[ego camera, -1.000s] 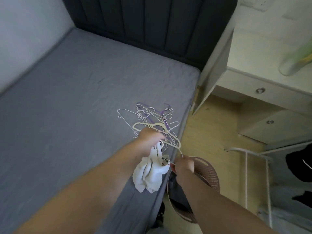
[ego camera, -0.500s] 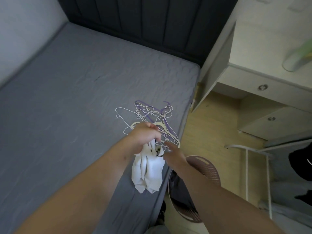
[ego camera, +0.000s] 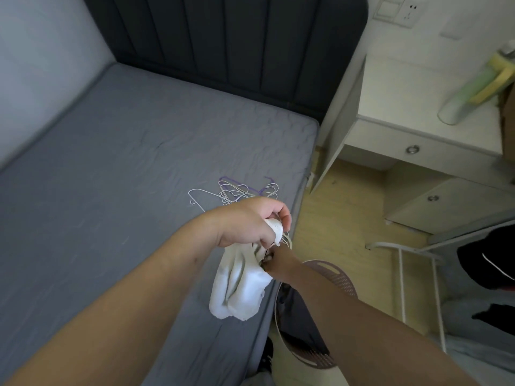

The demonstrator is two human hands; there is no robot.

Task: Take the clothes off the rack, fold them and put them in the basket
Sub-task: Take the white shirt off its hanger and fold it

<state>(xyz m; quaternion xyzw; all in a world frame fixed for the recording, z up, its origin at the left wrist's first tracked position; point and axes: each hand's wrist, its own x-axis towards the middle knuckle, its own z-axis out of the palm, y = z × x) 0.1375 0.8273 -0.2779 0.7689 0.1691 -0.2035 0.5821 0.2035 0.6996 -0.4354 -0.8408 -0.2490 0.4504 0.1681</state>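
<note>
left hand [ego camera: 250, 221] grips white cloth [ego camera: 239, 288]; right hand [ego camera: 280, 259] just under it, fingers hidden.

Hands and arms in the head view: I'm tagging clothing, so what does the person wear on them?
Nothing visible: both forearms are bare to the frame edge, with no sleeves, gloves, watch or bracelet. The left hand shows no ring; the right hand is partly hidden by the white cloth, so I cannot tell there.
</note>
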